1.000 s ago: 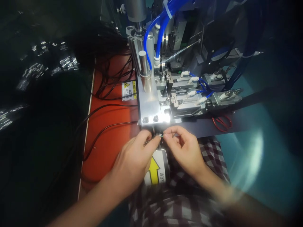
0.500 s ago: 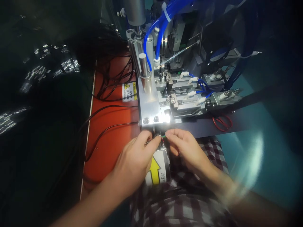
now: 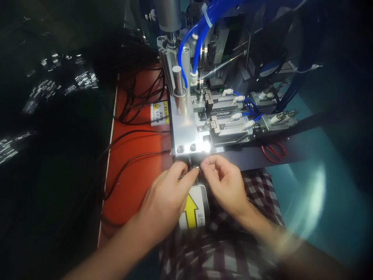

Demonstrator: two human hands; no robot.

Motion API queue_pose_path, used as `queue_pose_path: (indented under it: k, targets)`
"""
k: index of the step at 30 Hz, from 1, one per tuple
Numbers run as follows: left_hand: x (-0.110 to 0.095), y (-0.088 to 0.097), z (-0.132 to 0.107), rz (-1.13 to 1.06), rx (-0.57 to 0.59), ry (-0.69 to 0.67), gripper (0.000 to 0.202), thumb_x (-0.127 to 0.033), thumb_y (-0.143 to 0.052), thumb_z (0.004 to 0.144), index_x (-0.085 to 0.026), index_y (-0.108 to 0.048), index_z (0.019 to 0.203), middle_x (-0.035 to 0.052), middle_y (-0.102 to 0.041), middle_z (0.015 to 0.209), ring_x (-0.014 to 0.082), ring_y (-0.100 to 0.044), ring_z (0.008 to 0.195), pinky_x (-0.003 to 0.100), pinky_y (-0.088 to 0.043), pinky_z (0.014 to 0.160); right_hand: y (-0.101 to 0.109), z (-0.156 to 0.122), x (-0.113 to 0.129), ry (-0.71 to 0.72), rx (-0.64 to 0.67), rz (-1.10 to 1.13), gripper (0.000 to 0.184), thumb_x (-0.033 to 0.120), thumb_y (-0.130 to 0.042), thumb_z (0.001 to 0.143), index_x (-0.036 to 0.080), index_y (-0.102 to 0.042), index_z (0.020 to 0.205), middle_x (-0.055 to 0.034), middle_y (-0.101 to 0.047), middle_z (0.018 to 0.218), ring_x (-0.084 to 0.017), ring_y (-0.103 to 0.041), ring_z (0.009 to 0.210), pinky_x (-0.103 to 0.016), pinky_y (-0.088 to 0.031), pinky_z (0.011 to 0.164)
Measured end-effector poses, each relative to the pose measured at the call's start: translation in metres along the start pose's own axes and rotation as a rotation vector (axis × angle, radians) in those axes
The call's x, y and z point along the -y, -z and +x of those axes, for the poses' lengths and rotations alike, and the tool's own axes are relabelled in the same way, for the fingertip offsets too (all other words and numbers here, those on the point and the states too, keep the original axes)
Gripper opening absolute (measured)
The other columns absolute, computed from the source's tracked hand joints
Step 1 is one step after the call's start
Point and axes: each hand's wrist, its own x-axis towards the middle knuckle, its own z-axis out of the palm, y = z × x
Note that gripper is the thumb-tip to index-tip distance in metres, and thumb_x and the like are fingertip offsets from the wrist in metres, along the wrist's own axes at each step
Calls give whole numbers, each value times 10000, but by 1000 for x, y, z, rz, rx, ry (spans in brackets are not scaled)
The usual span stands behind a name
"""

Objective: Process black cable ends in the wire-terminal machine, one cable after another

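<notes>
Just below the front edge of the metal machine plate (image 3: 186,134), my two hands meet in a pinch. My left hand (image 3: 167,194) is closed, thumb against fingers, on the end of a bundle of thin wires (image 3: 199,170). Only a small red and whitish bit of the wires shows between the hands. My right hand (image 3: 225,181) is closed too, its thumb and index finger pressed together at the wires' other side. The exact wire tips are hidden by the fingers. Under my left hand lies a white label with a yellow arrow (image 3: 190,210).
Metal pneumatic slides (image 3: 230,128) with blue air tubes (image 3: 199,46) stand beyond the hands. Black cables (image 3: 131,157) run over the orange-red surface (image 3: 136,182) on the left. Red-handled scissors or pliers (image 3: 274,151) lie on the dark ledge at right. Checked cloth (image 3: 233,252) covers my lap.
My right hand has shifted slightly left and its wrist has turned, bringing its fingertips nearer my left. Less of the coloured wires shows. My left hand has hardly moved.
</notes>
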Motion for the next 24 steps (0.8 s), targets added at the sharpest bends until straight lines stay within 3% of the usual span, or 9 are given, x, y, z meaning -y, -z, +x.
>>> queue_pose_path:
  k: [6,12,15,20,24]
  targets:
    - [0,0,-1,-2,-14,4,353,-6,-398,841,-93,-641,1082,95,-583,856,146,-596,702,226,-531,581,3,6,7,-242,63,157,146,295,-583,798,169,-577,724,19,-530,606,-112,-450,523,-226,-360,463]
    - [-1,0,-2,-1,-30,-9,338,-1,-431,832,-76,-659,1070,98,-586,834,162,-608,691,236,-535,550,7,10,3,-456,156,398,214,354,-642,761,151,-600,709,91,-388,482,-55,-259,412,-199,-207,392]
    - [-1,1,-1,5,-16,0,341,-1,-433,834,-86,-661,1072,94,-594,846,160,-610,683,238,-539,556,10,8,-2,-465,142,437,268,415,-652,764,147,-633,763,83,-399,495,-59,-279,422,-201,-205,397]
    - [0,-1,-4,13,-27,20,361,-4,-418,843,-123,-647,1095,79,-599,857,149,-603,680,227,-530,571,13,7,0,-346,97,315,225,390,-665,752,168,-631,741,9,-556,623,-120,-475,551,-235,-384,485]
    - [1,-7,-8,21,-73,33,378,-6,-392,847,-149,-632,1102,73,-596,885,155,-596,704,237,-521,590,11,8,2,-316,101,256,180,341,-641,761,166,-605,742,29,-502,579,-103,-418,494,-235,-344,455]
